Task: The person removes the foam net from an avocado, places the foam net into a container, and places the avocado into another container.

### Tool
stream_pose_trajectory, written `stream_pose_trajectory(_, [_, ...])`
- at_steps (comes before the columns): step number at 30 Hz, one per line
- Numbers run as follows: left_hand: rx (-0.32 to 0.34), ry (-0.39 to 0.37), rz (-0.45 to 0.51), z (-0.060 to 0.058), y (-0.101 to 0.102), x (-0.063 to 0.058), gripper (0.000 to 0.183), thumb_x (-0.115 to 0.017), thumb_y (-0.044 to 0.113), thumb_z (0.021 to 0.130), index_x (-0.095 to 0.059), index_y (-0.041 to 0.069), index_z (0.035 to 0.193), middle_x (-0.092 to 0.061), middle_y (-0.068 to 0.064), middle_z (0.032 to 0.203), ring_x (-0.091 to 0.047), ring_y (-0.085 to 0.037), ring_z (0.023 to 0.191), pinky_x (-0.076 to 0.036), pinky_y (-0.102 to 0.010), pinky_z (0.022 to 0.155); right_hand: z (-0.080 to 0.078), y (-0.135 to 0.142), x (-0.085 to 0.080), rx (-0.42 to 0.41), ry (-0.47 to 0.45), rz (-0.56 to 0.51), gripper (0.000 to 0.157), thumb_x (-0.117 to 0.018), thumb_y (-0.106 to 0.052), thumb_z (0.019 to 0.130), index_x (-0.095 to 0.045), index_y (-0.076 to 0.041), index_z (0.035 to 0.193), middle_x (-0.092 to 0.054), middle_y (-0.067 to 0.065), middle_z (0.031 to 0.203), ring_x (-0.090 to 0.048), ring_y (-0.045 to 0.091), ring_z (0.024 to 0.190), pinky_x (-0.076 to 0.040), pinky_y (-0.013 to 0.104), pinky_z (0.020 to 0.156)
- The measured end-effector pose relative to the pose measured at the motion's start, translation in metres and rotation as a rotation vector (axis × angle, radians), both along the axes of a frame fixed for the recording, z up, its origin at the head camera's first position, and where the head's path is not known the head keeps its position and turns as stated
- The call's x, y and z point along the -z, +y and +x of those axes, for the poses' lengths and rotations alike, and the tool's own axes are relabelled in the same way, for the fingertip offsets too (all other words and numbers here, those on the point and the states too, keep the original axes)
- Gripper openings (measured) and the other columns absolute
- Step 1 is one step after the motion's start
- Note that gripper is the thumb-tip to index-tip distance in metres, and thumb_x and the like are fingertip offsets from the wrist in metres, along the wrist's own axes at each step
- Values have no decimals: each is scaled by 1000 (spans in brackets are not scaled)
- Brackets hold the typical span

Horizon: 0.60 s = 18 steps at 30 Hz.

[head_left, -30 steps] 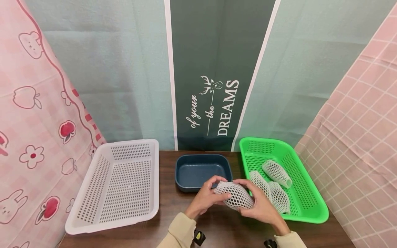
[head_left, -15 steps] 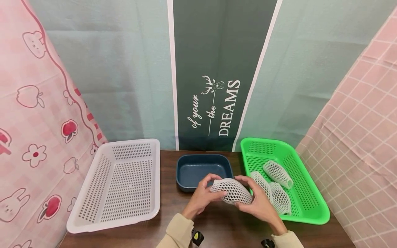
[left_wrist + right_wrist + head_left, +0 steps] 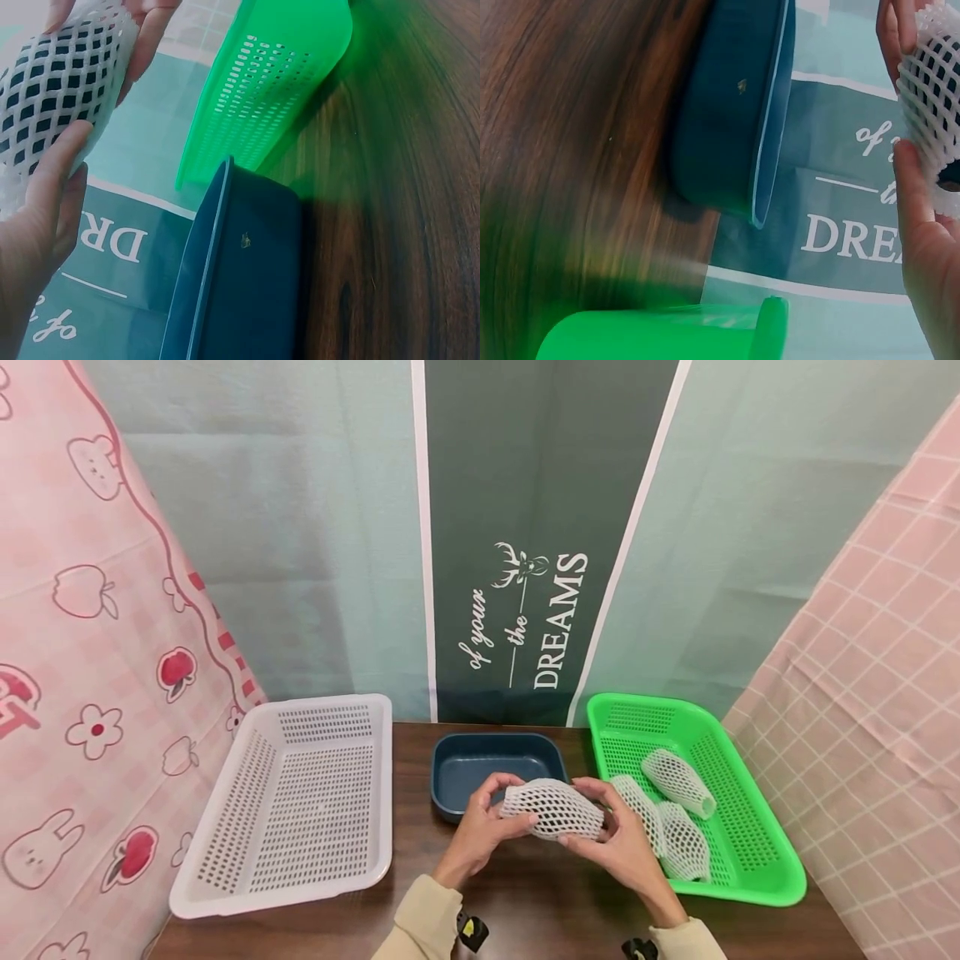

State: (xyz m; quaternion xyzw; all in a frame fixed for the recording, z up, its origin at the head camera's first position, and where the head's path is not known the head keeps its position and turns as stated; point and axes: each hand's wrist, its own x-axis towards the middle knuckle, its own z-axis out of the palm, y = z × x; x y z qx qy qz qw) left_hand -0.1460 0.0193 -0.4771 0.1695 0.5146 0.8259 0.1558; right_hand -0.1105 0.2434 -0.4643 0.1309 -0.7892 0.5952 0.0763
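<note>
Both hands hold a white foam fruit net (image 3: pixel 557 810) above the table's front, just before the blue tub. Through its mesh shows something dark and rounded, whose dark end (image 3: pixel 950 176) peeks out in the right wrist view; its kind is unclear. The left hand (image 3: pixel 474 831) grips the net's left end between thumb and fingers, the thumb lying along the near side. At the other end, the right hand (image 3: pixel 626 843) pinches it the same way. Several fingertips are hidden behind the net. Other foam nets (image 3: pixel 677 783) lie in the green basket (image 3: pixel 750 827) to the right.
A dark blue tub (image 3: pixel 498 745) stands at the back middle of the brown wooden table (image 3: pixel 420 777). A white perforated basket (image 3: pixel 315 810) sits to the left with nothing in it. Patterned cloths (image 3: pixel 495 485) hang behind and at both sides.
Both hands have shifted a little left and up in the head view with the net, which now lies more level. The head view has drifted slightly too.
</note>
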Motion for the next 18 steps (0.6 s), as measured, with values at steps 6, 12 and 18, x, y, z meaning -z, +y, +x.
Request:
stream_pose_trajectory(6, [-8, 0, 10, 0, -3, -1, 51, -74, -3, 83, -46, -3, 126, -44, -12, 124, -60, -29, 99, -54, -42, 81, -2, -3, -2, -64, 3, -101, 67, -82, 7, 71, -51, -3, 130, -51, 18, 123, -59, 24, 97, -57, 38, 69])
stream_pose_trajectory(12, [9, 6, 8, -1, -6, -3, 56, -73, -2, 84, -43, -3, 131, -43, -13, 128, -57, -30, 104, -53, -43, 83, -1, -4, -3, -103, 13, -171, 66, -78, 12, 72, -48, 3, 130, -48, 20, 127, -54, 22, 105, -56, 35, 75])
stream_pose_trajectory(18, [13, 63, -38, 0, -9, -2, 54, -72, 0, 85, -46, 0, 132, -45, -14, 130, -53, -31, 108, -52, -42, 86, 0, -5, -2, -140, 88, -178, 55, -71, 14, 79, -48, 7, 129, -49, 21, 127, -52, 19, 109, -49, 25, 85])
